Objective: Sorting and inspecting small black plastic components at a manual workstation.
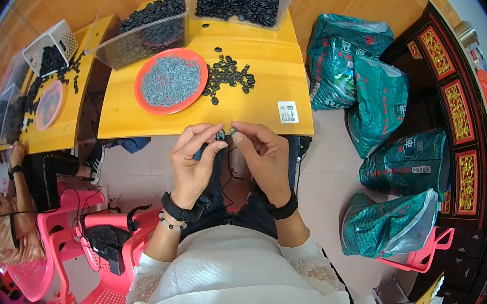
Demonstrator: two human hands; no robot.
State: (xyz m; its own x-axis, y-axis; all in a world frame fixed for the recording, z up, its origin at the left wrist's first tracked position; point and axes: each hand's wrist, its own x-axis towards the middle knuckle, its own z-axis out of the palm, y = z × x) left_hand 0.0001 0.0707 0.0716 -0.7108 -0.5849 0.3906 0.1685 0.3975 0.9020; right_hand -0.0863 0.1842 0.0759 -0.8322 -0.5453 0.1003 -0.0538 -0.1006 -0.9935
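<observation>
Just off the near edge of the yellow table, my left hand [192, 162] pinches a small black oval plastic piece [220, 135] between thumb and fingers. Almost touching it, my right hand [266, 155] has thumb and forefinger pressed together on a tiny item too small to name. Whether the two pieces are joined I cannot tell. Beyond the hands stands a red round plate [139, 92] heaped with small grey metal-looking parts [171, 81]. Loose black oval pieces [229, 75] lie scattered to the right of the plate.
Two clear plastic bins [150, 42] [238, 2] of black pieces stand at the table's back. A white label [288, 112] lies at the front right. Green woven sacks [382, 100] line the right side. A pink chair [100, 288] stands at left, near another person [14, 220] at a second table.
</observation>
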